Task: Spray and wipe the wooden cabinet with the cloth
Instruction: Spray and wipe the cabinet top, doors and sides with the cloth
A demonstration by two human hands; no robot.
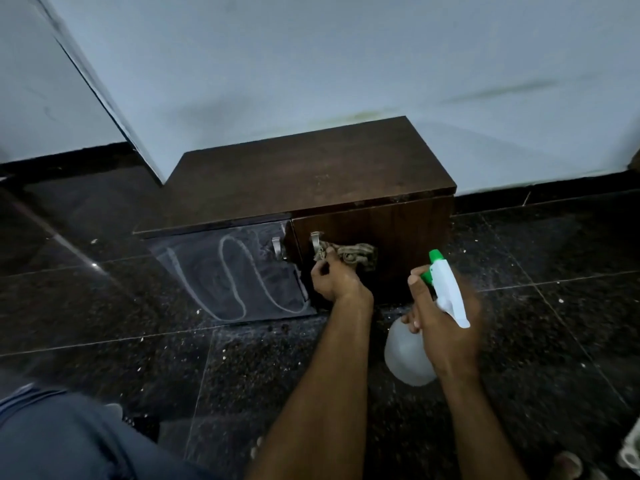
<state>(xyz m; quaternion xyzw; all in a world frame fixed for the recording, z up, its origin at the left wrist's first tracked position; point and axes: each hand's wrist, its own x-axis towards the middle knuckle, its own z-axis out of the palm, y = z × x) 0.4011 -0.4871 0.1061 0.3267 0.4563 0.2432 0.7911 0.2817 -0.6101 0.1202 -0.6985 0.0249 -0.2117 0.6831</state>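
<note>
The low wooden cabinet (311,174) sits on the dark tiled floor (242,368) against the pale wall (346,64), its long side running left to right in front of the person. The cloth (353,255) is bunched against the right door (398,244), just beside that door's metal handle (316,240), and the left hand (334,280) pinches its near edge with curled fingers. From there the unwiped wood runs off to the right – so the next stroke, I'd judge, goes that way along the door.

The right hand (441,327) is wrapped round the neck of the spray bottle (433,320), forefinger up by the green trigger (the nozzle tips towards the same door). It hovers a little nearer the person, clear of the wood.

The left door (228,271) looks grey and smeary, with a pale looping streak across it – whether foam or a wipe mark I can't say. Its own handle (277,247) sits close to the other; those two are the only things a sweep could catch. A knee in dark trousers (69,438) shows at lower left.
</note>
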